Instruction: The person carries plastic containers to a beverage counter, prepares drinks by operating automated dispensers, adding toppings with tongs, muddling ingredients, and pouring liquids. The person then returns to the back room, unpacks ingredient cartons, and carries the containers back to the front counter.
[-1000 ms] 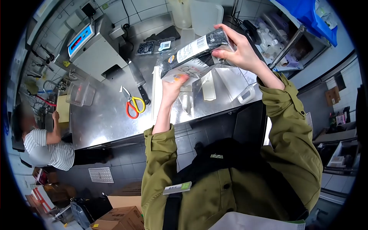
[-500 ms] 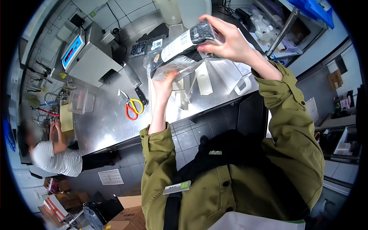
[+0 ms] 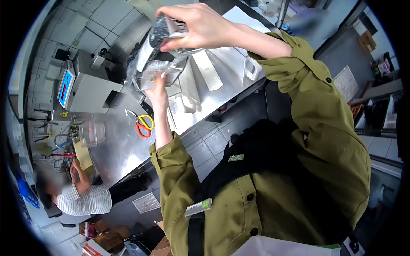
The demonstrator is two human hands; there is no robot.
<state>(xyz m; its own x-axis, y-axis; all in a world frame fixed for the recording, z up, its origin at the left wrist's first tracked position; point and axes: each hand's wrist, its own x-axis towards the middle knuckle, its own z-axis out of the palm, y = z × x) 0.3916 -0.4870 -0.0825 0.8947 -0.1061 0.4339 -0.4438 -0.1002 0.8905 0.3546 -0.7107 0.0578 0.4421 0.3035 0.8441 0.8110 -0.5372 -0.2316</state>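
Note:
Between my two hands is a plastic-wrapped package, dark with a pale label and crinkled clear film. My right hand grips its upper right end, thumb below and fingers over the top. From underneath, my left hand holds the lower part, its thumb pressed on a pale printed face. What is inside the wrap I cannot make out. Below my left wrist, on the steel counter, lie scissors with one yellow and one red handle. Beside them a knife's black handle shows; my left hand and the package hide part of it.
A scale with a lit red display stands at the left. Near it is a clear plastic tub. White and translucent containers stand right of my left hand. A co-worker in a striped shirt is at the counter's far left.
The package and both hands have shifted left and slightly up in view, with the package tipped more steeply. My view has turned as well. Both hands keep their hold.

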